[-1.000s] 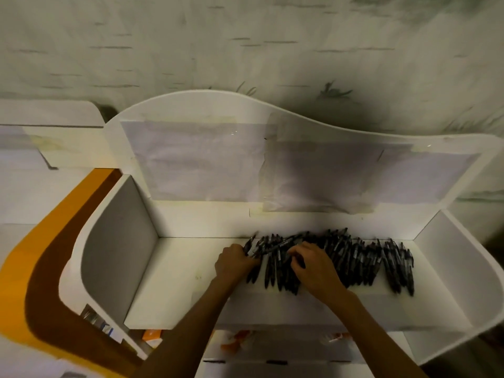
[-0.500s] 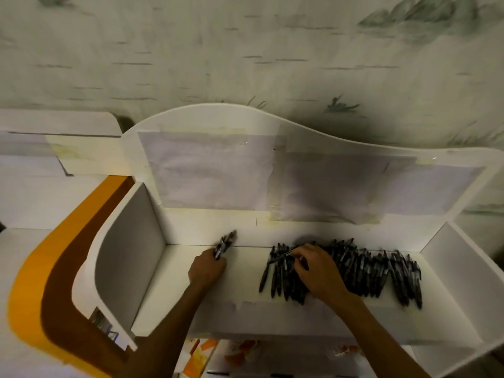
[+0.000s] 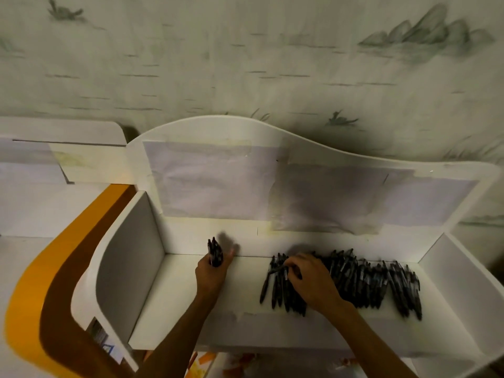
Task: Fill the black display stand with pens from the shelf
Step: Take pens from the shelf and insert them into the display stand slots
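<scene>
Pens (image 3: 354, 282) mostly lie piled on the white shelf (image 3: 169, 317). Left hand (image 3: 211, 274) grips a small upright bundle (image 3: 215, 252); right hand (image 3: 311, 282) seems to pinch one more off the pile. Black display stand out of view, so nothing loaded yet as far as shown.

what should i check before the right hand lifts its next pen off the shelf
1. Left hand grips its bundle upright: ok.
2. Right hand pinches one pen, which lies across the others: ok.
3. Pile lies flat on the shelf, back from the front edge: ok.
4. Room in the left hand for another pen: cannot tell.
5. Black stand in view: not ok.
</scene>
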A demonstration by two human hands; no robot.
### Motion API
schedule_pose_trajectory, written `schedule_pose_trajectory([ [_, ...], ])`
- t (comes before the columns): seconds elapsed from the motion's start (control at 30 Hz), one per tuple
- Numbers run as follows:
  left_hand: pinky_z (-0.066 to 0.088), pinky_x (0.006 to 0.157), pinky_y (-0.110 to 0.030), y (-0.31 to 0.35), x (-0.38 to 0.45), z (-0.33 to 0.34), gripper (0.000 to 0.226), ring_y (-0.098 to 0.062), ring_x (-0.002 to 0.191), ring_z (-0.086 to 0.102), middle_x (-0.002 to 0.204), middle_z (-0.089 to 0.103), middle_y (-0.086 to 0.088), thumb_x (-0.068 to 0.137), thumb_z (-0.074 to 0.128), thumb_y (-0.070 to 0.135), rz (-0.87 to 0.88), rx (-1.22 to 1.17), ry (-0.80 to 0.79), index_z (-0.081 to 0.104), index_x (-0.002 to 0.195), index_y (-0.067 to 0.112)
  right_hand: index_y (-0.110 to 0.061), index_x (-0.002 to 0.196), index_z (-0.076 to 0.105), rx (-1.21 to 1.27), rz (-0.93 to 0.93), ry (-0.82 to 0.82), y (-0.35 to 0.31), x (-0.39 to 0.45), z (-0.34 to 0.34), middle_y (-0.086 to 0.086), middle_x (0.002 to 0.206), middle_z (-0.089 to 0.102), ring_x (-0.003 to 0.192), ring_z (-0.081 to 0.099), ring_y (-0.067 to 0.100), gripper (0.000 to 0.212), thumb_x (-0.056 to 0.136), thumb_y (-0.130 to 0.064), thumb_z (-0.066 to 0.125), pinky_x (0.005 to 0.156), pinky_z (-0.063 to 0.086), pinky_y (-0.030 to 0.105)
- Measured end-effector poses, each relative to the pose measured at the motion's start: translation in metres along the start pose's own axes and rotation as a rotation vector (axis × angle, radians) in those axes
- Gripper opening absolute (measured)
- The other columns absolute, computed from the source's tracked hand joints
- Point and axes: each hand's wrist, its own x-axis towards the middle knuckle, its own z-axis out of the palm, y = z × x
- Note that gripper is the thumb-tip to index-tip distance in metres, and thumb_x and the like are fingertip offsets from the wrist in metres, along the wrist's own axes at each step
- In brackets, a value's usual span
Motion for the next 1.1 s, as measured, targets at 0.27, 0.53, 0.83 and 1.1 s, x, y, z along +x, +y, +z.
schedule_pose_trajectory([
  [0.27, 0.050, 0.052, -0.028, 0.003, -0.004, -0.010, 0.055, -0.013, 0.052, 0.058, 0.061, 0.065, -0.003, 0.079, 0.073, 0.058, -0.010, 0.052, -0.004, 0.064, 0.077, 0.004, -0.017, 0.109, 0.070, -0.006, 0.011, -0.012, -0.005, -0.003, -0.009, -0.004, 0.105, 0.065, 0.096, 0.058, 0.010, 0.018, 0.097, -0.018, 0.057, 0.090, 0.047, 0.024],
  [0.53, 0.040, 0.050, -0.019, 0.043, -0.024, -0.038, 0.042, -0.002, 0.052, 0.053, 0.064, 0.067, 0.011, 0.076, 0.069, 0.068, 0.149, 0.131, 0.008, 0.068, 0.080, 0.027, -0.017, 0.107, 0.070, 0.089, -0.066, 0.009, -0.038, 0.021, -0.023, -0.004, 0.104, 0.066, 0.090, 0.060, 0.009, 0.016, 0.096, -0.015, 0.060, 0.085, 0.054, 0.027],
  [0.83, 0.035, 0.044, -0.021, 0.101, -0.056, -0.114, 0.039, -0.006, 0.046, 0.037, 0.055, 0.043, 0.008, 0.088, 0.056, 0.064, 0.145, -0.035, -0.121, 0.063, 0.101, 0.028, -0.023, 0.112, 0.069, 0.171, -0.189, 0.049, -0.124, 0.068, -0.015, -0.010, 0.108, 0.067, 0.093, 0.060, 0.004, 0.020, 0.094, -0.018, 0.063, 0.083, 0.055, 0.022],
  [1.1, 0.028, 0.041, -0.024, 0.137, -0.081, -0.239, 0.016, -0.009, 0.043, 0.038, 0.056, 0.046, 0.004, 0.100, 0.056, 0.026, 0.219, -0.170, -0.057, 0.059, 0.097, 0.011, -0.023, 0.115, 0.068, 0.177, -0.344, 0.061, -0.255, 0.086, -0.008, -0.007, 0.110, 0.067, 0.097, 0.061, 0.009, 0.020, 0.095, -0.024, 0.062, 0.086, 0.057, 0.027],
])
